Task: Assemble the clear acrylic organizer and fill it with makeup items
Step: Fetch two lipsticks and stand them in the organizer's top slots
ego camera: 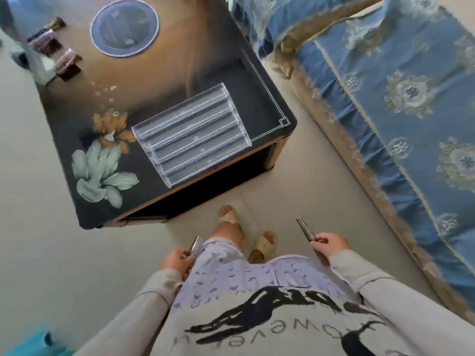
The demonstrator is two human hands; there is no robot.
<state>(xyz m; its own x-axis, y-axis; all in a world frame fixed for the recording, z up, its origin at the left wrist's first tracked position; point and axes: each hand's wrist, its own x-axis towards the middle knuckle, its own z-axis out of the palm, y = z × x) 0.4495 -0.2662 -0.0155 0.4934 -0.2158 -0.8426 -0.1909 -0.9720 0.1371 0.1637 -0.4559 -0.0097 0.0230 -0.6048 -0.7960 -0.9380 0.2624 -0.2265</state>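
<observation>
While stock is held ready, clear stepped acrylic organizer (191,136) sits unfilled, near-right on dark floral table (226,73).
Left hand (177,260) grips slim silvery tube (194,246); right hand (331,244), dark slender tubes (307,231); presumably for loading.

The organizer (191,136) is showing as clear, hard plastic. The table (167,62) is gleaming with a smooth, glossy dark finish (painted flowers included). The round dish (125,27) is looking like clear glass. The sofa cover (385,60) is showing woven blue cloth with a gold pattern. The tubes (305,231) in the right hand (331,244) and the stick (194,246) in the left hand (177,259) are giving off a dull metallic sheen.
</observation>
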